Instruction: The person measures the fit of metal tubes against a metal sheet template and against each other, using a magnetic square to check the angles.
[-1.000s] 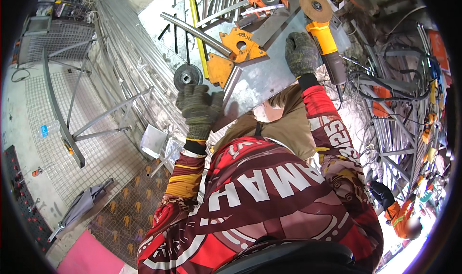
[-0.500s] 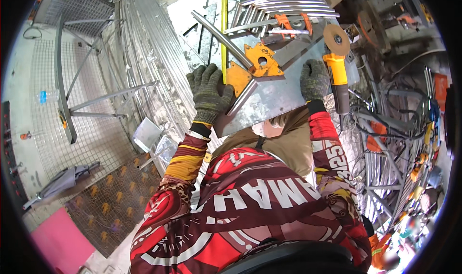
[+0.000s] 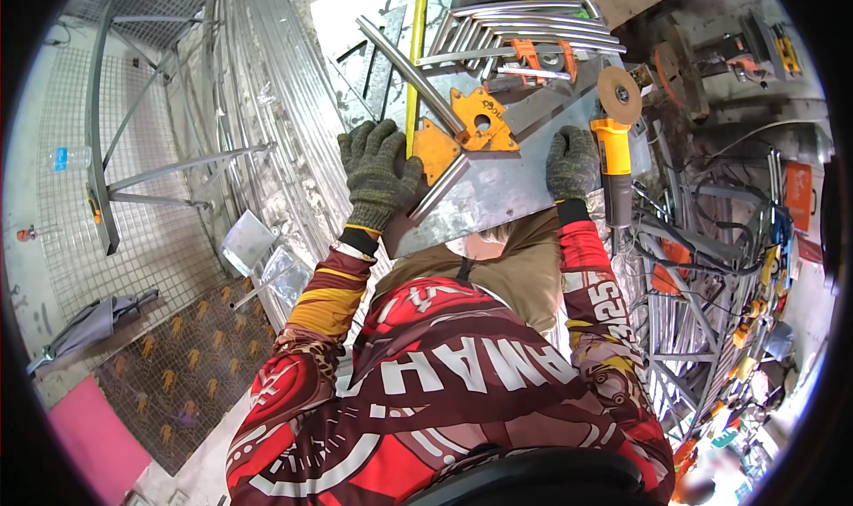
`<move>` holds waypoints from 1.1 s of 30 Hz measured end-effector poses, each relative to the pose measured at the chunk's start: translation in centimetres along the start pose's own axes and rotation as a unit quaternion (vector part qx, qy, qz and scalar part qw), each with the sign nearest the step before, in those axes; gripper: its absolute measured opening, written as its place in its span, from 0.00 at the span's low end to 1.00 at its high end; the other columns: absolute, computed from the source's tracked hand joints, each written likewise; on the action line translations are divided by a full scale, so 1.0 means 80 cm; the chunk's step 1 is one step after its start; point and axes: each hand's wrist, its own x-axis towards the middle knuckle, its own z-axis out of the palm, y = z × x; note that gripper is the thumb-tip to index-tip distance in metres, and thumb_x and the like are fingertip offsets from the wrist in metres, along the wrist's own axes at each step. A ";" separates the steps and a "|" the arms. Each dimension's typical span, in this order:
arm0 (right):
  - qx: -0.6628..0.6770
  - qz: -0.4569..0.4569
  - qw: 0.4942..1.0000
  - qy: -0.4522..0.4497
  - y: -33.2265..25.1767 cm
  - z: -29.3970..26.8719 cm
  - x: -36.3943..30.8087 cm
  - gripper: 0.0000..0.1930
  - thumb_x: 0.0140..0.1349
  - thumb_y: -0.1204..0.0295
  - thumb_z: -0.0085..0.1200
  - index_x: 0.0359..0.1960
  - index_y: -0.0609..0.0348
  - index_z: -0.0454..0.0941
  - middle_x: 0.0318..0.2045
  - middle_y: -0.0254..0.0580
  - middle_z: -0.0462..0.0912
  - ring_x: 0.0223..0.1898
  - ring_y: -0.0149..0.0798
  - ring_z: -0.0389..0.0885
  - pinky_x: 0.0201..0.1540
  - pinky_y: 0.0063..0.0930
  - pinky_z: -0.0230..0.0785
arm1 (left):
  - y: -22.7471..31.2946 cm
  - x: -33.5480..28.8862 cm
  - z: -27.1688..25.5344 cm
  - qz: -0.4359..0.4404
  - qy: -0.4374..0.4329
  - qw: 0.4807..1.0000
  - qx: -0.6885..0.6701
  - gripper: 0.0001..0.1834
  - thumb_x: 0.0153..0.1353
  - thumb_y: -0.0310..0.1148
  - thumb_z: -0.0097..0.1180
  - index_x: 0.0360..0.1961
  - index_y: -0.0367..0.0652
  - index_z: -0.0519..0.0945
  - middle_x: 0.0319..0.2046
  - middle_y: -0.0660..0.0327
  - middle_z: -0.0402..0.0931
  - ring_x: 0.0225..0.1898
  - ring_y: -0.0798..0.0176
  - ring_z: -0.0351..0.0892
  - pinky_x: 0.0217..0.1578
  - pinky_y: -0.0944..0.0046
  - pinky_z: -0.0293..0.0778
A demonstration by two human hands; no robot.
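Note:
My left hand (image 3: 378, 173), in a dark knit work glove, lies flat with fingers spread at the table's left edge. Its thumb side is close to a yellow bar (image 3: 415, 71) and an orange-yellow welding magnet (image 3: 437, 153). A second welding magnet (image 3: 482, 122), with a round hole, sits just right of it. A long metal tube (image 3: 404, 72) and a short one (image 3: 440, 189) meet at the magnets. My right hand (image 3: 571, 164), gloved alike, rests with fingers stretched forward near the right edge, holding nothing visible. Beside it lies a yellow angle grinder (image 3: 612, 146) with a brown disc.
On the far part of the metal table (image 3: 498, 191) are several cut tubes (image 3: 542, 17) and orange clamps (image 3: 529, 57). Long metal bars (image 3: 284, 88) run along the left, beyond them a wire mesh panel (image 3: 147, 204). Cables and metal frames (image 3: 684, 328) crowd the right.
The view has shifted slightly, so floor items sit further left. Both hands stay in nearly the same places on the table; the magnets, tubes and grinder keep their arrangement.

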 end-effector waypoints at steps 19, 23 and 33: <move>-0.030 0.001 0.999 0.019 -0.003 0.000 0.000 0.07 0.60 0.66 0.56 0.37 0.52 0.82 0.34 0.46 0.83 0.40 0.55 0.81 0.46 0.50 0.72 | -0.006 0.000 0.009 0.005 0.011 1.000 -0.006 0.22 0.49 0.44 0.65 0.45 0.46 0.84 0.55 0.58 0.78 0.64 0.46 0.68 0.70 0.36 0.50; -0.038 -0.011 0.999 0.028 -0.005 0.001 -0.001 0.08 0.61 0.65 0.55 0.37 0.52 0.82 0.34 0.46 0.83 0.40 0.55 0.81 0.46 0.50 0.72 | -0.004 -0.001 0.006 0.001 0.011 1.000 -0.004 0.21 0.49 0.44 0.65 0.44 0.47 0.84 0.55 0.58 0.78 0.64 0.46 0.69 0.70 0.36 0.50; -0.057 0.001 0.998 0.016 0.008 -0.004 -0.004 0.07 0.61 0.67 0.55 0.36 0.55 0.81 0.34 0.49 0.82 0.42 0.57 0.80 0.48 0.50 0.71 | 0.001 0.003 0.010 0.029 0.004 1.000 0.000 0.20 0.54 0.41 0.63 0.47 0.45 0.83 0.55 0.55 0.79 0.63 0.43 0.70 0.68 0.40 0.55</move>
